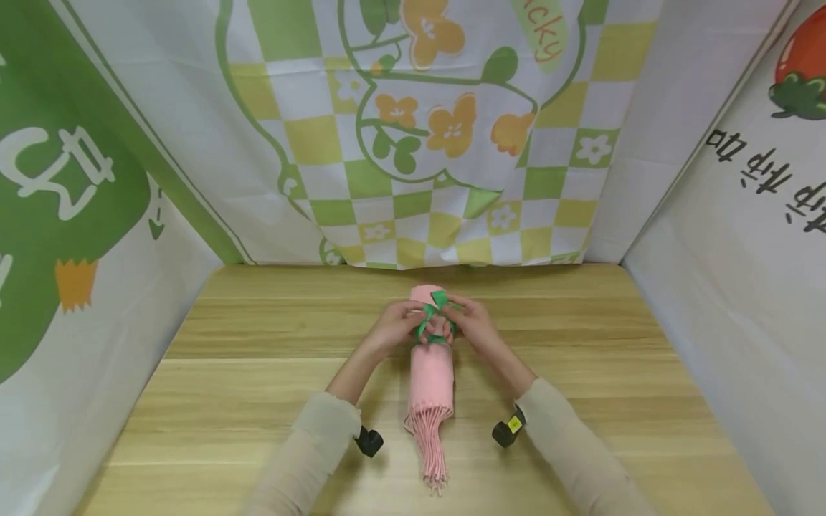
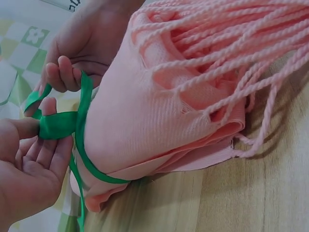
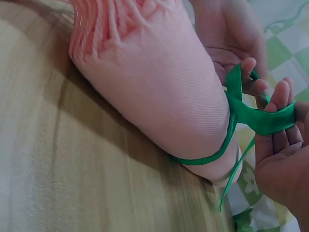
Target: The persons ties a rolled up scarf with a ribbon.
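Observation:
A rolled pink scarf (image 1: 432,376) with a twisted-cord fringe (image 1: 431,444) lies lengthwise on the wooden table, its fringe toward the person. A green ribbon (image 2: 84,108) runs around the scarf's body toward the far end, with loops and a loose tail standing off it. My left hand (image 1: 392,326) pinches one looped part of the ribbon between thumb and fingers. On the other side, my right hand (image 3: 285,159) pinches another loop. The fingers of both hands nearly meet over the ribbon's crossing, which they partly hide.
Beneath the scarf is a wood-grain table (image 1: 258,408). A checked, flower-printed cloth (image 1: 445,222) hangs at its back edge, and printed white panels (image 1: 729,287) stand along both sides. Black wrist cameras (image 1: 370,441) sit at both sleeves.

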A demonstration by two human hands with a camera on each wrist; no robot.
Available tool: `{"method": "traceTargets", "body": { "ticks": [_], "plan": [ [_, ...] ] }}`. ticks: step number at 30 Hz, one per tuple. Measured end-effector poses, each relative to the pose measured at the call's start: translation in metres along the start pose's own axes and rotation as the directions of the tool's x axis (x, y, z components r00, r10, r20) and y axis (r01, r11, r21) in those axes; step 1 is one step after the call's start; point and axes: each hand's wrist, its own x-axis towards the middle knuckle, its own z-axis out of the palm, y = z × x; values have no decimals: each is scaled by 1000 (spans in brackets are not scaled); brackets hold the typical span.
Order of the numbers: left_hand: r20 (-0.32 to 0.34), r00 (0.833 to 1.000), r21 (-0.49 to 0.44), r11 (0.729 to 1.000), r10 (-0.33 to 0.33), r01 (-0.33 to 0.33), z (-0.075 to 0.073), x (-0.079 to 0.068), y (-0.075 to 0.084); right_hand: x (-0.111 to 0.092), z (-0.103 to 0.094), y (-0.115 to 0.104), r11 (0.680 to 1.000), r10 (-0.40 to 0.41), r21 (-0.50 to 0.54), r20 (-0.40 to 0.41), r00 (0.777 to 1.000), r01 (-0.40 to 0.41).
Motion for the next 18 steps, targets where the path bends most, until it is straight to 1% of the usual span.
{"method": "traceTargets", "body": {
  "ticks": [3, 6, 8, 9, 11, 14, 16, 18],
  "plan": [
    [40, 999, 10, 1000, -9, 9, 1, 0, 3, 2, 2, 0, 998, -12, -61, 59, 998, 16],
    [85, 996, 10, 1000, -7, 6, 3, 1, 4, 2, 3, 3, 996, -3, -92, 98, 995, 12],
    [91, 996, 10, 1000, -2, 1, 4, 1, 2, 2, 4, 6, 995, -1, -100, 113, 994, 12],
    [87, 996, 10, 1000, 4, -5, 4, 1, 1, 1, 5, 6, 995, -1, -101, 114, 993, 13],
    [51, 999, 14, 1000, 9, -10, 5, 1, -1, 0, 7, 8, 994, 0, -110, 97, 995, 11],
    [-26, 1000, 8, 1000, 10, -10, 5, 1, -1, -2, 12, 10, 996, 12, -93, 41, 999, -8],
    [-59, 998, -1, 1000, 12, -12, 5, 1, -1, -3, 15, 11, 998, 54, -37, -18, 998, -55],
    [-72, 997, -23, 1000, 12, -13, 5, 2, 1, -4, 17, 13, 992, 114, 64, -56, 992, -111]
  ]
}}
